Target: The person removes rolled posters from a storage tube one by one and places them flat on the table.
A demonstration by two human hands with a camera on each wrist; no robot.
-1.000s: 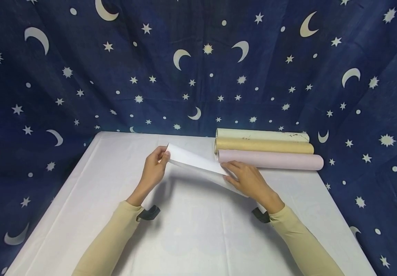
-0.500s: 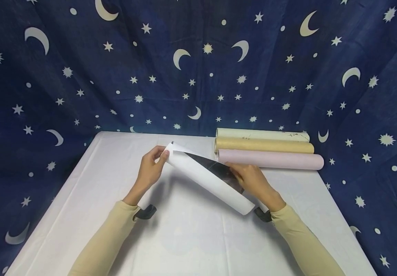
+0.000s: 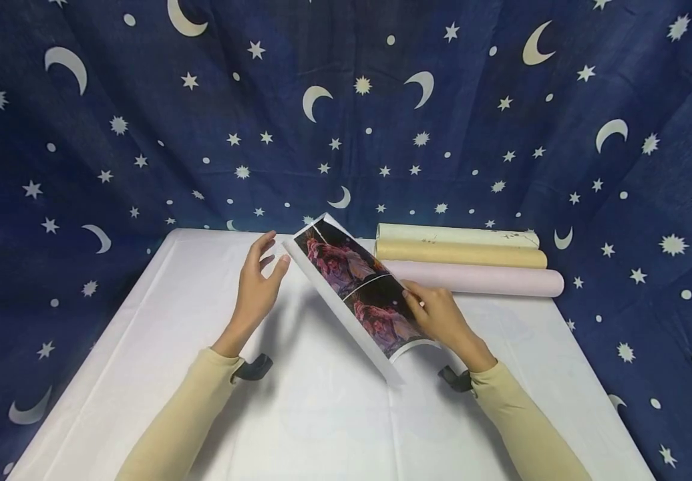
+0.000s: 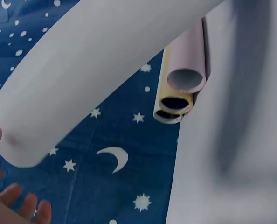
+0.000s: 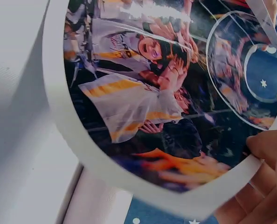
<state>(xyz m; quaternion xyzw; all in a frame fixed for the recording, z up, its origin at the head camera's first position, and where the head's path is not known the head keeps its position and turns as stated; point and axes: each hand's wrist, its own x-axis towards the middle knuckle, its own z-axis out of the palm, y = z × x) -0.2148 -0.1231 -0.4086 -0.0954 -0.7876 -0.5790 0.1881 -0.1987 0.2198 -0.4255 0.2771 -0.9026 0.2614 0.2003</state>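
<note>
A curled photo print (image 3: 346, 264) with a white border and white back tilts in the air over the table. Its glossy face carries colourful pictures of people, divided by white lines. My right hand (image 3: 442, 317) pinches its right edge between thumb and fingers, seen closely in the right wrist view, where the print (image 5: 148, 107) bends into a curve. Just off the upper left end is my left hand (image 3: 257, 287), fingers parted and holding nothing. From the left wrist, the white back of the print (image 4: 96, 65) shows, its end close to the thumb.
Behind the right hand, a pink roll (image 3: 472, 277), a yellow roll (image 3: 460, 254) and a cream roll with a twig pattern (image 3: 454, 234) lie side by side. They rest on the white-covered table (image 3: 141, 374). A blue star-and-moon curtain (image 3: 346, 133) hangs around the back and sides.
The print has turned from its white back to show its picture side, and its left end has risen. The left hand has let go of that end; the right hand still pinches the edge.
</note>
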